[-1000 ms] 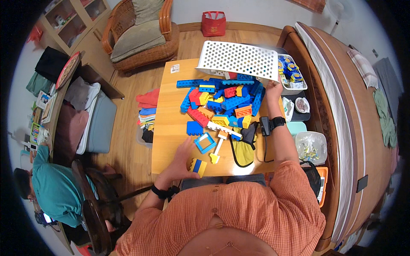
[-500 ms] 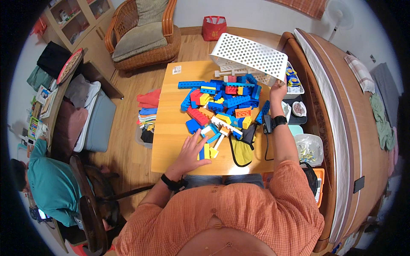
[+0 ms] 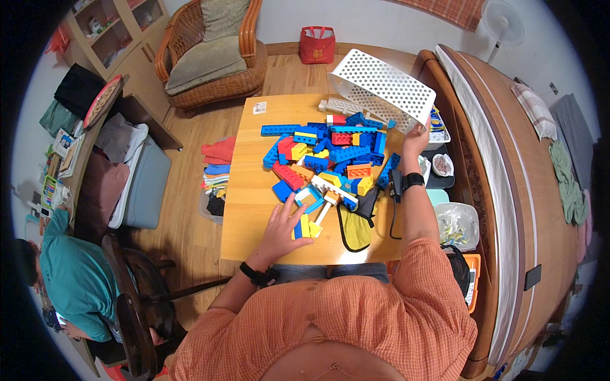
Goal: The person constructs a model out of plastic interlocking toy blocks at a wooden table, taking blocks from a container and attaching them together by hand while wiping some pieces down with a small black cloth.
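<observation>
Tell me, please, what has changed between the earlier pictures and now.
The white basket, still held in the right hand, moved rightward, and long white pieces now show at the table's far side. The left hand and the blue-and-yellow block beside it moved forward, closer to the block pile. The armchair and red bag stayed put.

Mid-frame, we lose part of the yellow-and-blue brick [image 3: 304,226] behind the left hand [image 3: 277,230]; upper left, top edge crops the armchair [image 3: 210,60].
</observation>
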A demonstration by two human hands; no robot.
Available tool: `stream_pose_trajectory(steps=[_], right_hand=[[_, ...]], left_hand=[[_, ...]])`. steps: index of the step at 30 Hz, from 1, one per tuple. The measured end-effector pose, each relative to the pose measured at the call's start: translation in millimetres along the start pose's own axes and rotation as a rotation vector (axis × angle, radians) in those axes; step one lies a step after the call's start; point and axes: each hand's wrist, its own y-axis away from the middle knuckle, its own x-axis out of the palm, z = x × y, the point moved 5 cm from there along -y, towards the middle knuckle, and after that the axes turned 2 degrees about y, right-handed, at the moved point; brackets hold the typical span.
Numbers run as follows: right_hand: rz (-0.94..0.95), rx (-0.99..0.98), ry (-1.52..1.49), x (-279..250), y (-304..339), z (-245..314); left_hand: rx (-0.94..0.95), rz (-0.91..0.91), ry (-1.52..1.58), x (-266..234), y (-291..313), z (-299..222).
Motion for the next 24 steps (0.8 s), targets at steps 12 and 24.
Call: stream_pose_trajectory(steps=[12,24], right_hand=[[-0.182,0.029,0.13,-29,-31,-31],[0.695,0.075,-0.375,17,41,209]], left_hand=[[0.006,-0.039,-0.022,-3,1,-1],[0.01,-0.725,0.761,-96,37,17]])
